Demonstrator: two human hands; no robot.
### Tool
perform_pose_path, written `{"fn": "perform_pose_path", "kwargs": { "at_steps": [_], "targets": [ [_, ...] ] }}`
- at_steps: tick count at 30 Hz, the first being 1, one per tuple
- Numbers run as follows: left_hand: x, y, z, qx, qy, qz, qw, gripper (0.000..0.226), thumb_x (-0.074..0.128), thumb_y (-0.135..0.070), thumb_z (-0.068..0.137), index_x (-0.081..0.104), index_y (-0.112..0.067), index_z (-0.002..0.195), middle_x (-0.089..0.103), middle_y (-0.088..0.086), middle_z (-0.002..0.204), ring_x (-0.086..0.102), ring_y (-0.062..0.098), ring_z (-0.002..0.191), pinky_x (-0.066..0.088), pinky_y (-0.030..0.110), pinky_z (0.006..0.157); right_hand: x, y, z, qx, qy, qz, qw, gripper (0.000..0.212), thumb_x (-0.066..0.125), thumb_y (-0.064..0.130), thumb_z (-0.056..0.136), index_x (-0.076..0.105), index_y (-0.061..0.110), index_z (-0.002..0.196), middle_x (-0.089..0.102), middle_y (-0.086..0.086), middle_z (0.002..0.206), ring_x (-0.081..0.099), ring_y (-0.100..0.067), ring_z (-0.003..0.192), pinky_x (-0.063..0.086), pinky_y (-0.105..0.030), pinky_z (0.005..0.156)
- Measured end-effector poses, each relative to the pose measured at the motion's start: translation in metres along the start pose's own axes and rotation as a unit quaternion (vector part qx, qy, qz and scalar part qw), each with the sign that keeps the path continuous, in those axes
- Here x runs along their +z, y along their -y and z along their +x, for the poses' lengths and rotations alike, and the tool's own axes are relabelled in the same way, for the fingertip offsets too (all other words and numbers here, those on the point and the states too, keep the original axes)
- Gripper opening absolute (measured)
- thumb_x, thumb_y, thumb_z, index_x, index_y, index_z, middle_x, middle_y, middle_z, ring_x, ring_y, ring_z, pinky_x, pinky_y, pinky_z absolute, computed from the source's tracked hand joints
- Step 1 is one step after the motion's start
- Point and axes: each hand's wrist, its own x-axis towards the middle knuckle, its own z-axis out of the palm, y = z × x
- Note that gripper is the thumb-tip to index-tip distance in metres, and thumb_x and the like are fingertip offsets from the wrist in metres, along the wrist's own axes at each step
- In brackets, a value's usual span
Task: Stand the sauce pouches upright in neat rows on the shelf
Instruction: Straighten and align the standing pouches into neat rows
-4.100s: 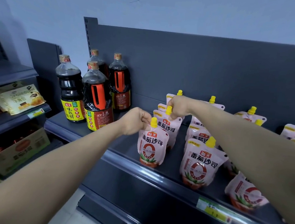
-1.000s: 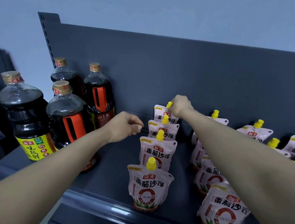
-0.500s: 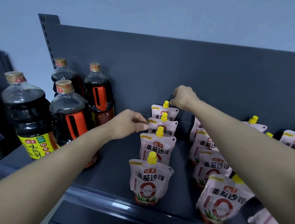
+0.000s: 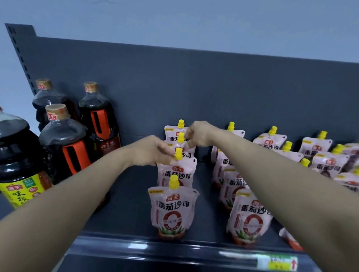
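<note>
Sauce pouches [image 4: 250,216] stand on the dark shelf [image 4: 165,250] in rows that go from the front edge to the back wall. The row on the left has four, one behind the other: the front pouch [image 4: 171,212], the second pouch [image 4: 176,175], the third pouch [image 4: 189,154] and the back pouch [image 4: 171,131]. The left hand [image 4: 151,153] pinches the yellow cap [image 4: 178,154] of the second pouch. The right hand [image 4: 198,134] has its fingers curled on the top of the third pouch, just beside its cap. Big dark bottles [image 4: 66,140] stand to the left, well apart from the row. I think the step now is to make the middle of this row straight, so all four caps line up. Next, both hands should let go softly, because these soft pouches can tip over. Then the far-right pouches [image 4: 329,162] need help, since they look crowded and a bit crooked. One low pouch [image 4: 288,239] may be lying flat, but the right arm hides most of it. Half a second ago the left hand was beside the row and not yet on a cap, and the right hand was higher up, by the back pouch. Both hands have now come one pouch closer to the front.
</note>
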Motion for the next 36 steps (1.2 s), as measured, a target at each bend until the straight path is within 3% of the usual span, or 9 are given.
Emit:
{"fn": "perform_pose_path", "kwargs": {
  "at_steps": [4, 7, 10, 15, 19, 24, 32, 34, 36],
  "targets": [
    [0.007, 0.014, 0.006, 0.005, -0.052, 0.082, 0.995, 0.010, 0.071, -0.010, 0.081, 0.075, -0.008, 0.091, 0.069, 0.001, 0.085, 0.058, 0.008, 0.073, 0.051, 0.022, 0.070, 0.014, 0.000, 0.013, 0.026, -0.015, -0.015, 0.999, 0.035, 0.065, 0.030, 0.089, 0.066, -0.004, 0.099, 0.061, -0.014, 0.096, 0.058, -0.027, 0.090, 0.049, -0.029, 0.079],
    [0.012, 0.018, 0.010, -0.013, -0.085, 0.069, 0.994, 0.009, 0.069, -0.009, 0.083, 0.075, -0.005, 0.088, 0.072, 0.012, 0.091, 0.064, 0.021, 0.079, 0.058, 0.039, 0.081, 0.020, 0.001, 0.020, 0.041, -0.038, -0.013, 0.998, 0.024, 0.066, 0.028, 0.088, 0.059, 0.006, 0.082, 0.052, -0.010, 0.085, 0.050, -0.026, 0.078, 0.041, -0.028, 0.069],
    [0.014, 0.019, 0.013, -0.014, -0.113, 0.057, 0.992, 0.009, 0.069, -0.007, 0.082, 0.076, -0.004, 0.088, 0.073, 0.011, 0.090, 0.069, 0.025, 0.083, 0.059, 0.038, 0.080, 0.021, 0.001, 0.023, 0.041, -0.051, -0.014, 0.998, 0.019, 0.065, 0.025, 0.088, 0.065, 0.006, 0.088, 0.053, -0.009, 0.086, 0.051, -0.027, 0.079, 0.045, -0.029, 0.070],
    [0.015, 0.023, 0.016, -0.016, -0.136, 0.015, 0.991, 0.010, 0.069, -0.004, 0.082, 0.075, -0.003, 0.090, 0.067, -0.004, 0.073, 0.061, 0.006, 0.065, 0.053, 0.017, 0.060, 0.024, 0.000, 0.029, 0.044, -0.068, -0.010, 0.997, 0.016, 0.063, 0.022, 0.089, 0.064, 0.006, 0.086, 0.052, -0.008, 0.079, 0.051, -0.027, 0.078, 0.045, -0.029, 0.068],
    [0.016, 0.025, 0.019, -0.008, -0.156, 0.024, 0.987, 0.010, 0.069, -0.005, 0.082, 0.076, -0.004, 0.089, 0.071, 0.006, 0.084, 0.064, 0.014, 0.072, 0.058, 0.029, 0.072, 0.024, -0.002, 0.030, 0.044, -0.066, 0.000, 0.997, 0.025, 0.064, 0.025, 0.088, 0.069, 0.003, 0.100, 0.057, -0.010, 0.090, 0.055, -0.028, 0.084, 0.046, -0.030, 0.070],
    [0.019, 0.023, 0.021, -0.008, -0.173, 0.033, 0.984, 0.008, 0.070, -0.007, 0.081, 0.076, -0.003, 0.086, 0.074, 0.012, 0.089, 0.068, 0.025, 0.081, 0.058, 0.041, 0.081, 0.015, -0.008, 0.025, 0.042, -0.053, 0.026, 0.997, 0.031, 0.071, 0.027, 0.083, 0.072, 0.005, 0.106, 0.067, -0.012, 0.113, 0.064, -0.030, 0.104, 0.054, -0.037, 0.091],
    [0.013, 0.019, 0.020, -0.005, -0.111, 0.077, 0.991, 0.013, 0.067, -0.003, 0.082, 0.075, -0.006, 0.093, 0.073, 0.011, 0.099, 0.068, 0.027, 0.094, 0.056, 0.041, 0.088, -0.010, -0.015, -0.002, 0.033, -0.128, 0.055, 0.990, 0.021, 0.058, 0.017, 0.090, 0.074, 0.010, 0.100, 0.069, -0.012, 0.111, 0.064, -0.031, 0.101, 0.055, -0.037, 0.088],
    [0.011, 0.018, 0.016, 0.008, -0.112, 0.103, 0.988, 0.023, 0.067, -0.003, 0.083, 0.071, -0.008, 0.105, 0.071, 0.007, 0.107, 0.065, 0.022, 0.100, 0.053, 0.036, 0.093, -0.016, -0.019, -0.010, 0.032, -0.145, 0.067, 0.987, 0.021, 0.057, 0.016, 0.090, 0.074, 0.010, 0.100, 0.070, -0.011, 0.110, 0.064, -0.029, 0.102, 0.054, -0.036, 0.088],
    [0.008, 0.014, 0.011, 0.024, -0.145, 0.118, 0.982, 0.025, 0.065, -0.005, 0.084, 0.068, -0.008, 0.109, 0.068, 0.005, 0.103, 0.063, 0.018, 0.097, 0.051, 0.027, 0.084, -0.021, -0.023, -0.020, 0.029, -0.154, 0.074, 0.985, 0.020, 0.059, 0.017, 0.090, 0.074, 0.009, 0.101, 0.070, -0.010, 0.110, 0.064, -0.028, 0.103, 0.054, -0.035, 0.090]
  ]
}}
